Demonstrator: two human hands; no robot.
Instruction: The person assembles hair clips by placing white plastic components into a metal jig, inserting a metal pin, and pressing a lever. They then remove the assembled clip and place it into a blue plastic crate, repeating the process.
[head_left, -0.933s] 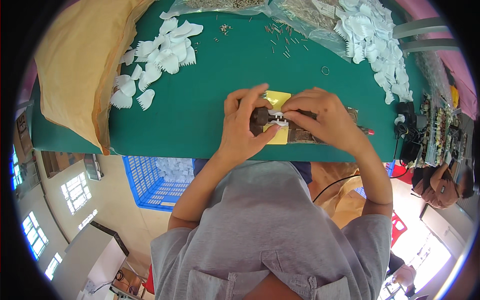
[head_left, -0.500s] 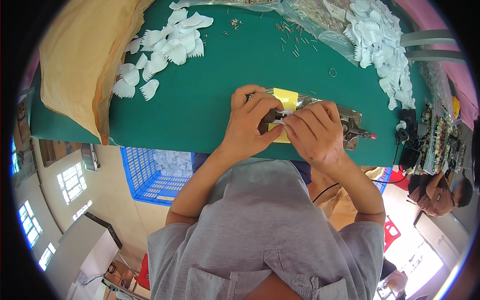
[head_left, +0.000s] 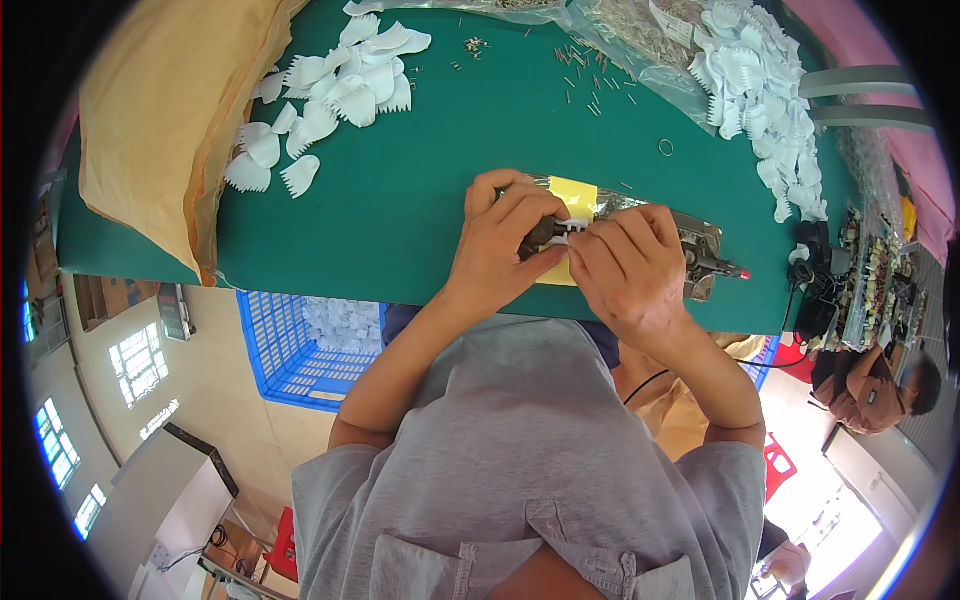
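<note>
Forearms point(head_left: 393, 368) angled inward, the left hand point(head_left: 492, 248) is curled, the right hand point(head_left: 635, 272) bunched just beside it.

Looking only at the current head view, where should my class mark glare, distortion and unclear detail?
Head view, left: the windows look washed out and slanted; head view, lower right: a bright patch is overexposed; head view, rim: black, curved fisheye border; head view, centre: the white pieces between the left hand and right hand are small and partly covered, so detail is unclear.

Two white piles point(head_left: 755, 95), one metal ring point(head_left: 660, 149), one clamp fixture point(head_left: 702, 240)
</note>
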